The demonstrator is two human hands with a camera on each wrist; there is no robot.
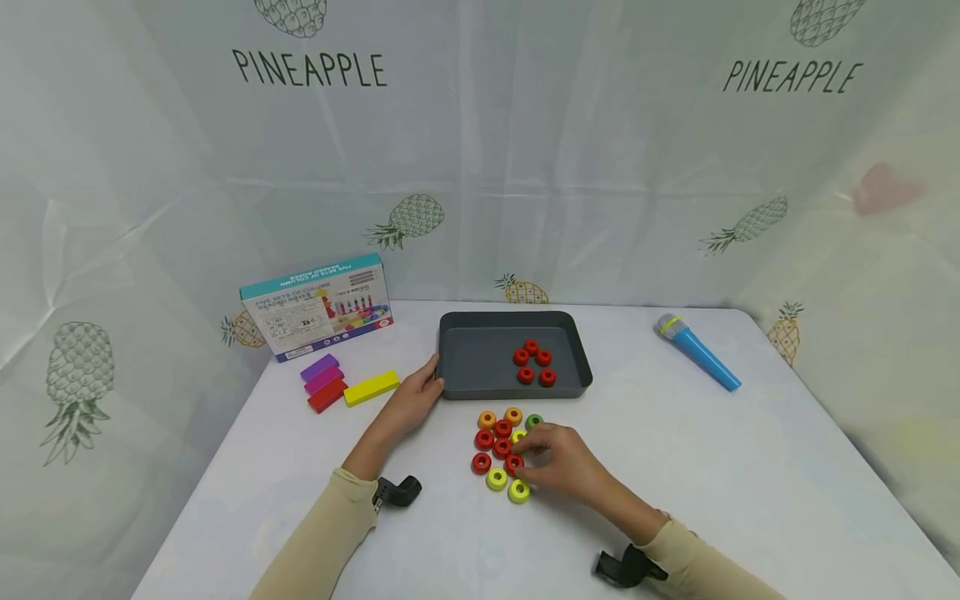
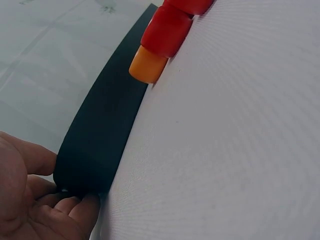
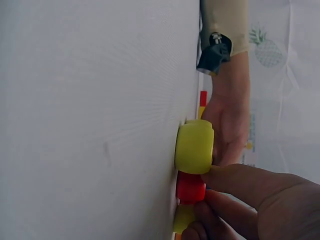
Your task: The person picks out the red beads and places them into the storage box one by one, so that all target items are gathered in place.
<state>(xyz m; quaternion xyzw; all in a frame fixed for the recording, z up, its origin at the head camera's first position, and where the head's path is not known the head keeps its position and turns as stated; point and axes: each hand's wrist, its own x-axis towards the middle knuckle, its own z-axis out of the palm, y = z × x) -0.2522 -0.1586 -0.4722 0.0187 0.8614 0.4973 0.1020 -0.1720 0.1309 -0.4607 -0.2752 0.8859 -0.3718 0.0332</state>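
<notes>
My left hand (image 1: 417, 395) holds the near left corner of a dark grey rectangular tray (image 1: 480, 358). In the left wrist view its thumb lies against the tray's wall (image 2: 100, 135), with the other fingers curled at the corner. Several red ring beads (image 1: 543, 357) lie inside the tray's right half. Just in front of it, my right hand (image 1: 562, 462) pinches a red bead (image 1: 513, 464) between thumb and fingers. Around that hand are more red beads (image 1: 482, 463), yellow beads (image 1: 497, 479), two orange beads (image 1: 487, 419) and a green bead (image 1: 534, 422), partly behind the fingers.
Purple, pink and red blocks (image 1: 327, 396) lie on the left beside a long yellow block (image 1: 372, 388). Behind them stands a printed toy box (image 1: 318, 308). A blue toy microphone (image 1: 701, 354) rests at the back right. A pineapple-print curtain (image 1: 600, 183) hangs behind the table.
</notes>
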